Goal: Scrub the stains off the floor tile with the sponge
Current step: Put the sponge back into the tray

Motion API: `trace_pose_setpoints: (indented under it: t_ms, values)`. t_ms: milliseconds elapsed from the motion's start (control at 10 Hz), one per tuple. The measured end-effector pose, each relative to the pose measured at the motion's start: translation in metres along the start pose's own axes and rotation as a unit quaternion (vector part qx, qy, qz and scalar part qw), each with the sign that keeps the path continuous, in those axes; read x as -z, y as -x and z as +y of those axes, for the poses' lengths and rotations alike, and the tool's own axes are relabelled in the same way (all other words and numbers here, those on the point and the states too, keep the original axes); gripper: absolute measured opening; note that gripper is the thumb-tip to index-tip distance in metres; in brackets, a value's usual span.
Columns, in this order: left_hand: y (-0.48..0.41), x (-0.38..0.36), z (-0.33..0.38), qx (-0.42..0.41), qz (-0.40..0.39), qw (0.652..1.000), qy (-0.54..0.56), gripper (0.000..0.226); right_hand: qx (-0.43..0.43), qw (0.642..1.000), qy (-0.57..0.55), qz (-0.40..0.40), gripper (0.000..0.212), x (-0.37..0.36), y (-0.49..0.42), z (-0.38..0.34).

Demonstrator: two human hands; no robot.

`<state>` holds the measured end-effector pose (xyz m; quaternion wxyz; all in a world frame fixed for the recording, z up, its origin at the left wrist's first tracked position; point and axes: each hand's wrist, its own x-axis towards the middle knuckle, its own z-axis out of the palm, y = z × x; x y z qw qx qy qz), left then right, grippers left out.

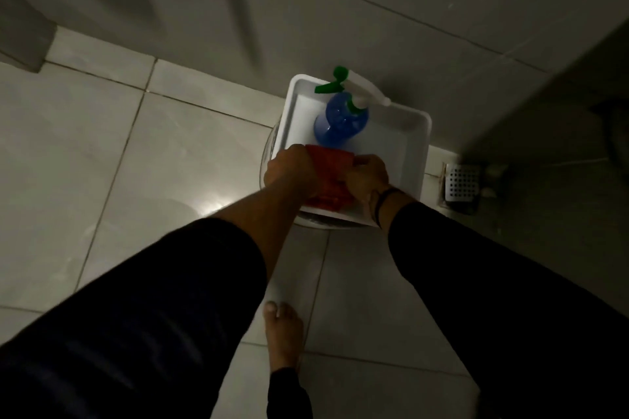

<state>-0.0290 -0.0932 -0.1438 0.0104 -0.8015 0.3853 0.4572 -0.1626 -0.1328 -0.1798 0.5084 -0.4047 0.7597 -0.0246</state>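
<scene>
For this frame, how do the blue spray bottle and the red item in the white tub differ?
The spray bottle is blue with a green and white trigger head; the red item is plain red and looks soft and folded. The spray bottle sits untouched at the tub's far end; the red item is at the near end, gripped by both the left hand and right hand. Both lie inside the white tub.

Your left hand (289, 173) and right hand (367, 177) meet on a folded cloth (328, 177) at the near end of a tray (418, 133). Just beyond that grip a spray bottle (342, 119) stands in the tray. The tray rests on a round container (267, 160) against the wall (340, 10). Right of your grip, a drain grate (463, 184) sits in the floor (102, 163); your bare foot (282, 330) is below it.
</scene>
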Motion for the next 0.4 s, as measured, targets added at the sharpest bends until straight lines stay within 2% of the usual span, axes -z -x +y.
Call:
trace_pose_setpoints:
  t_ms: [100, 200, 300, 400]
  values:
    - [-0.006, -0.008, -0.003, -0.007, 0.038, 0.997, -0.064, 0.041, -0.004, 0.998, 0.028, 0.05, 0.071, -0.008, -0.009, 0.003]
    - [0.002, -0.014, -0.001, -0.046, 0.08, 0.989, -0.112, 0.042, 0.004, 0.995, 0.05, 0.082, 0.086, -0.01, -0.009, 0.002]
    - [0.019, 0.001, -0.004, -0.07, 0.097, 0.984, -0.134, 0.046, 0.017, 0.995, 0.054, 0.087, 0.089, -0.01, 0.015, -0.008]
    - [0.062, 0.014, -0.026, -0.104, 0.147, 0.979, -0.094, 0.047, 0.04, 0.989, -0.015, 0.139, 0.059, -0.01, 0.066, -0.018]
